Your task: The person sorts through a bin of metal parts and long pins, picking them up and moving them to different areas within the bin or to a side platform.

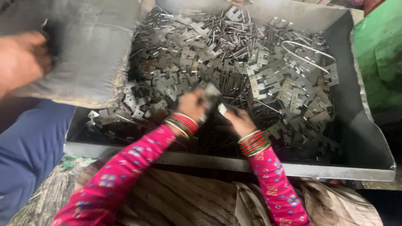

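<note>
The wide grey metal tray (368, 138) held stamped plates; the left hand (191, 104) gripped one plate (211, 93) — pointing up-right — while the right hand (238, 119) pinched a small piece (222, 109) just beside.

Single head view, worn high, looks steeply down and forward, close over metal tray (360, 138); person's own forearms enter from bottom edge.

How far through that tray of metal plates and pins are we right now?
Done: nothing in view shows a finished batch. In hand: the left hand and right hand each have a grip on a small metal piece over the metal tray. A co-worker's hand holds a grey sack at the tray's left end. Left: a deep heap of flat plates and thin pins fills most of the tray.
</note>
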